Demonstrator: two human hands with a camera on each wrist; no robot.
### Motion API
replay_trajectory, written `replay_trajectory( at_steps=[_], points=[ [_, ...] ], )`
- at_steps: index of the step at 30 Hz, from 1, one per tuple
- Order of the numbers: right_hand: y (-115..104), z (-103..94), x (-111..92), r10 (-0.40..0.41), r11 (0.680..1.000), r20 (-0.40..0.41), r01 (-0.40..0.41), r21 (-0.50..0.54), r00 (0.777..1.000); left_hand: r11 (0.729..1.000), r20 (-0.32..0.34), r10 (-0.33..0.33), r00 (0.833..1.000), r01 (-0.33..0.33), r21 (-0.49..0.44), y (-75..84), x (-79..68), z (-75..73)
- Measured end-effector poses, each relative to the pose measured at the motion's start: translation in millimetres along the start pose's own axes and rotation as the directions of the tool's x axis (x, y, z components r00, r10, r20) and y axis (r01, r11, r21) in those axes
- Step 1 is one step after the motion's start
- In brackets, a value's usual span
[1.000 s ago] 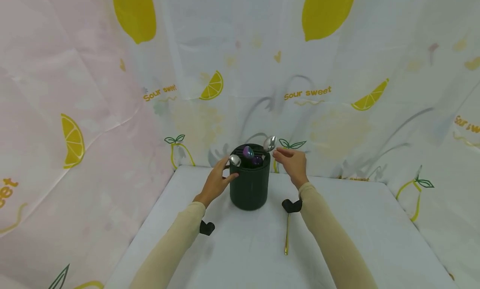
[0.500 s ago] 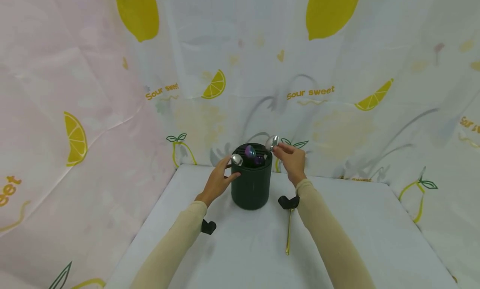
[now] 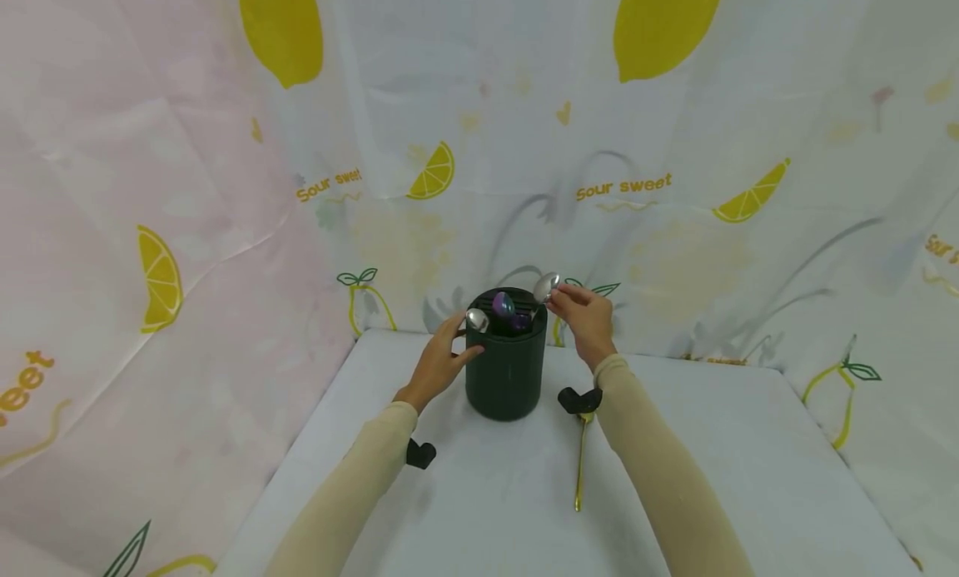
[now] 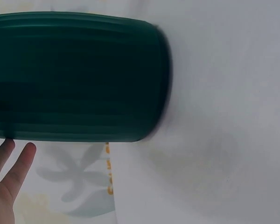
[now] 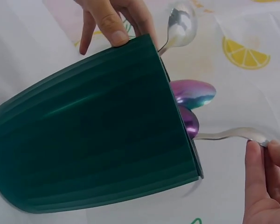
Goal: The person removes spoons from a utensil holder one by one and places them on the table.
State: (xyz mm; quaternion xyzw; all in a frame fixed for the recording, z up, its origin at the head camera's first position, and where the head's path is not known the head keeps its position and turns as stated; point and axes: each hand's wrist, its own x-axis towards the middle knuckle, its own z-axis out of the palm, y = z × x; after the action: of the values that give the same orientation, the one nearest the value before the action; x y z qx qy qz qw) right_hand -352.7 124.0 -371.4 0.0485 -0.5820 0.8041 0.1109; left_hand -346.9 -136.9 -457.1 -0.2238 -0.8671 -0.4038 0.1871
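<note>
A dark green utensil holder [image 3: 504, 377] stands upright on the table. Its slotted top bears several spoons. At its left side, my left hand [image 3: 440, 362] steadies it, thumb on the wall and fingers up by the rim; the left wrist view catches two fingertips [image 4: 31, 148] right at the wall. My right hand [image 3: 586, 320] pinches the bowl end of a silver spoon [image 5: 224, 135], whose handle goes down into the holder. Another silver spoon [image 5: 182, 25] leans out near my left hand. Between them sit a purple-blue iridescent spoon [image 5: 193, 93] and a darker purple spoon [image 5: 190, 122].
A gold utensil [image 3: 580, 469] lies on the white table [image 3: 494, 510] under my right forearm, its head partly covered by the black wrist mount [image 3: 579, 400]. A lemon-printed cloth [image 3: 494, 119] hangs behind the table and along its sides.
My right hand has moved slightly left, from beside the silver spoon to pinching its bowl end. My left hand stays at the holder. The head view has shifted a little.
</note>
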Motion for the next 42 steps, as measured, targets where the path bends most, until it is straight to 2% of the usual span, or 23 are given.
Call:
replay_trajectory(
  at_steps=[9,14,25,36,42],
  points=[
    [-5,4.7,-1,-0.009,0.999,0.006,0.009,0.041,1.0,1.0,0.01,-0.007,1.0,0.007,0.0,0.4,0.6,-0.3],
    [-13,9.3,0,-0.061,0.995,-0.01,0.062,0.079,0.998,1.0,0.014,-0.008,1.0,0.008,0.011,1.6,-0.1,-0.4],
    [-56,18.9,-2,-0.208,0.972,-0.054,0.212,0.101,0.977,1.0,0.01,-0.012,1.0,0.012,0.011,-0.8,0.5,-0.3],
    [-98,13.5,-3,-0.268,0.943,-0.068,0.276,0.188,0.961,1.0,0.015,-0.015,1.0,0.015,0.018,0.6,1.1,-1.4],
    [-117,-0.4,-1,-0.262,0.938,-0.101,0.278,0.208,0.96,0.999,0.023,-0.026,0.999,0.026,0.027,0.9,1.7,-1.0]
  ],
)
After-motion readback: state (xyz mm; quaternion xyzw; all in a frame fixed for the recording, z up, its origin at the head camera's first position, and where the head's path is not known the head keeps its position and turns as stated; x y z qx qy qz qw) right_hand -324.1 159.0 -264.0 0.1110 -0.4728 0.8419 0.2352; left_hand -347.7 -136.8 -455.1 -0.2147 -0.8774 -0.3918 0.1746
